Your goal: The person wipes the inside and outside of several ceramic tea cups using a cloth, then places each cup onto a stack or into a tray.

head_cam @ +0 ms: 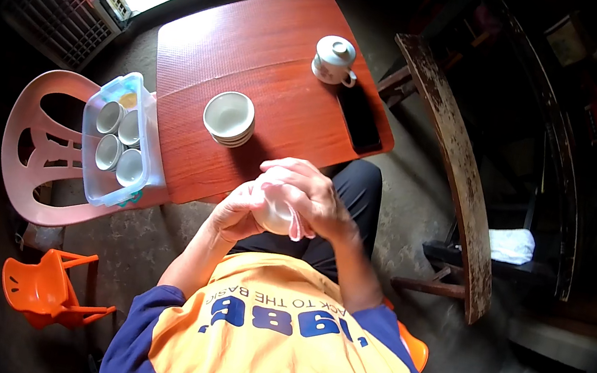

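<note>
A white cup or small bowl (pixel 271 212) is held above my lap, just off the near edge of the red wooden table (pixel 260 49). My left hand (pixel 238 209) grips it from the left side. My right hand (pixel 314 194) presses a pink and white cloth (pixel 297 227) against it, its fingers wrapped over the top. Both hands hide much of the cup. Beyond them, a stack of white bowls (pixel 229 115) stands on the table.
A clear plastic bin (pixel 144 176) with several white cups (pixel 108 152) rests on a pink plastic chair (pixel 23 148) at left. Farther right on the table are a lidded mug (pixel 331 68) and a black flat object (pixel 362 121). A worn wooden bench (pixel 451 156) stands right; an orange small chair (pixel 41 285), lower left.
</note>
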`<state>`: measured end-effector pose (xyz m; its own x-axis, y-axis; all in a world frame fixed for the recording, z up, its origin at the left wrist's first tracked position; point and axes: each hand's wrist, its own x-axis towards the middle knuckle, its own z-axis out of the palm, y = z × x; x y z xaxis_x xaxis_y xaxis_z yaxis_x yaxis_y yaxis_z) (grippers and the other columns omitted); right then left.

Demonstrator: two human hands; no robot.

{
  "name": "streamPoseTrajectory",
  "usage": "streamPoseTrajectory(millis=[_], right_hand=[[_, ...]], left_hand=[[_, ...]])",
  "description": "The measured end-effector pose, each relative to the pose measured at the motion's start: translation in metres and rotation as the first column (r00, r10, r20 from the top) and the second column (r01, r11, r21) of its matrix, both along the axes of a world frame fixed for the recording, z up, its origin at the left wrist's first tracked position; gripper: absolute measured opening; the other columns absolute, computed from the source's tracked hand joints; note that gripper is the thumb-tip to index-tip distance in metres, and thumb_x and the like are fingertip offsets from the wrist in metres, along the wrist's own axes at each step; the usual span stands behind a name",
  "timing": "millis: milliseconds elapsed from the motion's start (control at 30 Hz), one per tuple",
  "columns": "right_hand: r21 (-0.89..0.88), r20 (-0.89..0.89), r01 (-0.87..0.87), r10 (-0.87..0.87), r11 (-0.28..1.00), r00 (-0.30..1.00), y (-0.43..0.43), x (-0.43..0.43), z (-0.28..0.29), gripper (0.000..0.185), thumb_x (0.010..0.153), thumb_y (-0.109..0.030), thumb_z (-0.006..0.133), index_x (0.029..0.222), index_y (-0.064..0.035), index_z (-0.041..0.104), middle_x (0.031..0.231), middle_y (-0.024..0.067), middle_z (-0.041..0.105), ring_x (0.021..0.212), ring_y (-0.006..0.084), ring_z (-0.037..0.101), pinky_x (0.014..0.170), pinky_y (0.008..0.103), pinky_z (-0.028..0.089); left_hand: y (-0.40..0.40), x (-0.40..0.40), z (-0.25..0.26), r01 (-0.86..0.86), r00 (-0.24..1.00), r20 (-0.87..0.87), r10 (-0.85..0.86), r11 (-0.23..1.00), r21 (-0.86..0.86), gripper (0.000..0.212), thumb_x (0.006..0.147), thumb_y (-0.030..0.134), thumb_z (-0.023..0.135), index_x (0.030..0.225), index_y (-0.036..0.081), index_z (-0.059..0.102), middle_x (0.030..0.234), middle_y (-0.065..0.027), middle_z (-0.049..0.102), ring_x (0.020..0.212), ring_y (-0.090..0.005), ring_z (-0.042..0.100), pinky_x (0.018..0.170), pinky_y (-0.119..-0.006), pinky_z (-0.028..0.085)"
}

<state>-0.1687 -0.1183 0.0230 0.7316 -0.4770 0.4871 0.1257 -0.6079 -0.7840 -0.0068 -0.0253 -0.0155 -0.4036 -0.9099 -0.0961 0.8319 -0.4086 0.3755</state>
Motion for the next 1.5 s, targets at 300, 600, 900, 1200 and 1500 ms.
streamPoseTrajectory(millis=[300,600,900,1200,1500], right_hand=[[0.259,0.293,0.533,-0.591,0.806,0.751,0.033,0.021,-0.050,0.041,0.094,-0.031,0.048,0.110,0.0042,0.060,0.112,0.0156,0.063,0.105,0.0257,0.060,0.094,0.0366,0.046],[0.258,-0.143,0.022,0.016,0.966,0.990,-0.003,0.000,0.014,0.024,0.087,-0.016,0.051,0.096,-0.0026,0.069,0.096,0.0109,0.064,0.091,0.0198,0.060,0.085,0.0323,0.046],[0.444,0.316,0.190,-0.352,0.875,0.881,0.017,0.011,-0.048,0.035,0.089,-0.024,0.050,0.109,0.0032,0.061,0.115,0.0135,0.062,0.106,0.0268,0.061,0.093,0.0344,0.046],[0.338,0.279,0.296,-0.395,0.894,0.875,0.019,0.008,-0.039,0.035,0.088,-0.020,0.048,0.111,0.0039,0.059,0.114,0.0167,0.062,0.109,0.0317,0.059,0.095,0.0383,0.044],[0.148,-0.366,-0.198,0.240,0.969,0.899,0.000,0.006,0.008,0.027,0.084,-0.023,0.052,0.096,-0.0044,0.068,0.106,0.0119,0.066,0.105,0.0271,0.059,0.094,0.0361,0.043]], left_hand=[[0.009,-0.014,0.000,-0.224,0.918,0.321,0.233,0.972,-0.065,0.055,0.069,0.000,0.076,0.119,-0.003,0.054,0.112,-0.0101,0.061,0.103,-0.0193,0.059,0.090,-0.034,0.048],[0.001,-0.014,0.021,-0.203,0.911,0.348,0.221,0.975,-0.090,0.054,0.062,0.000,0.079,0.110,-0.004,0.055,0.104,-0.0083,0.060,0.097,-0.0225,0.060,0.091,-0.035,0.048],[0.007,-0.016,0.000,-0.276,0.868,0.401,0.294,0.956,-0.103,0.062,0.069,0.011,0.073,0.122,-0.009,0.047,0.110,-0.0167,0.060,0.101,-0.0283,0.061,0.092,-0.044,0.048],[0.006,-0.013,0.005,-0.304,0.923,0.237,0.303,0.952,-0.030,0.067,0.065,0.006,0.074,0.125,-0.007,0.046,0.116,-0.0163,0.058,0.108,-0.0286,0.059,0.096,-0.043,0.046],[0.024,-0.004,-0.028,-0.075,0.979,0.196,0.054,0.992,0.101,0.079,0.062,0.006,0.075,0.131,0.008,0.039,0.125,-0.0097,0.050,0.120,-0.0265,0.048,0.103,-0.040,0.039]])
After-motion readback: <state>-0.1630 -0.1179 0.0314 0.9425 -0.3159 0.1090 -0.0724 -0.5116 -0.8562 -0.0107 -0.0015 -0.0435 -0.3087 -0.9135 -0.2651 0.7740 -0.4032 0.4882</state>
